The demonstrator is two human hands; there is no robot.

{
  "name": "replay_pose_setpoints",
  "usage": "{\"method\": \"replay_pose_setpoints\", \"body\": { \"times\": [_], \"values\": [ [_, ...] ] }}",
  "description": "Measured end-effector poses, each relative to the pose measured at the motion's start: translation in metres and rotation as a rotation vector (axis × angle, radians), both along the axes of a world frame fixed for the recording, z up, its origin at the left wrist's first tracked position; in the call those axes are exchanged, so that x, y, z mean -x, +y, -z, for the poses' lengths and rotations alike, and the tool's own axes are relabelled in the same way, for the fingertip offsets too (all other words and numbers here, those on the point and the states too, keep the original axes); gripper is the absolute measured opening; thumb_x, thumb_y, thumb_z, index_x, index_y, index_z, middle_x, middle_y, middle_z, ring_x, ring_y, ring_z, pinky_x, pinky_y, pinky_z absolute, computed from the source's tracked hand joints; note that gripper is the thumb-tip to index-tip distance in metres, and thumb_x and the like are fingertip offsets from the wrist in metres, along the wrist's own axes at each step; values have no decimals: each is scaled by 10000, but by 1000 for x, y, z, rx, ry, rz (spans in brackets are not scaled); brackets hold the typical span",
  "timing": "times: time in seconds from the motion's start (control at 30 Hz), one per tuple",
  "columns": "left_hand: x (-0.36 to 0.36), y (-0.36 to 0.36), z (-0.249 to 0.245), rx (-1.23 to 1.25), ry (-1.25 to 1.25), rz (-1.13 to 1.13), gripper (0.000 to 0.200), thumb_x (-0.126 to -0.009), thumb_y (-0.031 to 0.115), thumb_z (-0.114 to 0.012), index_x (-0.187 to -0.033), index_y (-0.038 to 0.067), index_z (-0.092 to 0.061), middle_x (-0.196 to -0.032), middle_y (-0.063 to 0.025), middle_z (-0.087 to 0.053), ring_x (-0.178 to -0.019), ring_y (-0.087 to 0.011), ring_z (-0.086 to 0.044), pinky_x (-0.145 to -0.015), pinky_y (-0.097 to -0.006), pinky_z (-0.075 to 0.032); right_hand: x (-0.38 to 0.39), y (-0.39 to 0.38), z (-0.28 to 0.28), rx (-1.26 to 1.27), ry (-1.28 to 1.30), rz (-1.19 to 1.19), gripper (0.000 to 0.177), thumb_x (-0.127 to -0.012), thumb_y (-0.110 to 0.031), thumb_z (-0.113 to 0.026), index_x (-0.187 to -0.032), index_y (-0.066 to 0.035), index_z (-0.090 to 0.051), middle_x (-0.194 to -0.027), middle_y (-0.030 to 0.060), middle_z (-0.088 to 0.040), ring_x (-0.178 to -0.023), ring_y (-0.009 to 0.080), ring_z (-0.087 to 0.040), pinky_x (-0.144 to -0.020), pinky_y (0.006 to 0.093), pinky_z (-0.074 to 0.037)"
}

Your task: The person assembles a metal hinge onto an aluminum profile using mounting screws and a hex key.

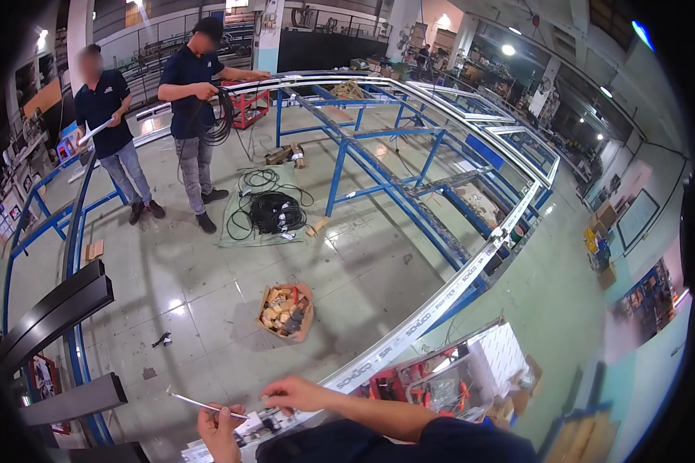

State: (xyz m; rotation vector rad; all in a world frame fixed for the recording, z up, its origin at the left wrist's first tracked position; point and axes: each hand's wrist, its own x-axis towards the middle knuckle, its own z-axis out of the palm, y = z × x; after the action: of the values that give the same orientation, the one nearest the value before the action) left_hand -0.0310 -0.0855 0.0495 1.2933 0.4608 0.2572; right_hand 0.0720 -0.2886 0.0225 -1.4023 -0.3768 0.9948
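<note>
My left hand (220,434) is closed around a thin silvery metal rod (201,403) with a small bent tip, like a long hex key. The rod slants up and to the left, out over the floor. Just right of it, my right hand (297,395) has its fingers curled together above the frame; anything between them is too small to make out. Below both hands runs a white aluminium profile (390,347) with Schüco lettering on its film. A dark metal fitting (270,423) sits on the profile between my hands.
Blue trestles (340,174) support the long curved frame. A box of wood blocks (286,310) and coiled black cable (274,212) lie on the floor. Dark profiles (62,316) jut in at left. Two people stand beyond, one (193,116) holding cable. A parts cart (432,378) stands at right.
</note>
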Motion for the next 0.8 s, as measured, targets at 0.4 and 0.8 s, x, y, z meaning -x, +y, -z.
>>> {"method": "replay_pose_setpoints", "body": {
  "times": [0.4,0.8],
  "values": [
    [6,88,46,-74,44,-65,186,-960,94,-611,-1063,-54,-565,-952,-130,-666,-840,-200,-653,-756,-323,-544,5,127,37,104,-866,-273,287,-880,-237,-666,-961,33,-611,-865,197,-629,-859,389,-623,-776,457,-493],
    [-11,108,51,-472,214,238,182,-915,161,-651,-925,-17,-617,-834,-105,-633,-770,-163,-616,-701,-306,-496,-8,149,45,221,-398,-226,288,-912,-292,-663,-962,-9,-682,-749,138,-678,-611,203,-674,-593,369,-531]
  ]
}}
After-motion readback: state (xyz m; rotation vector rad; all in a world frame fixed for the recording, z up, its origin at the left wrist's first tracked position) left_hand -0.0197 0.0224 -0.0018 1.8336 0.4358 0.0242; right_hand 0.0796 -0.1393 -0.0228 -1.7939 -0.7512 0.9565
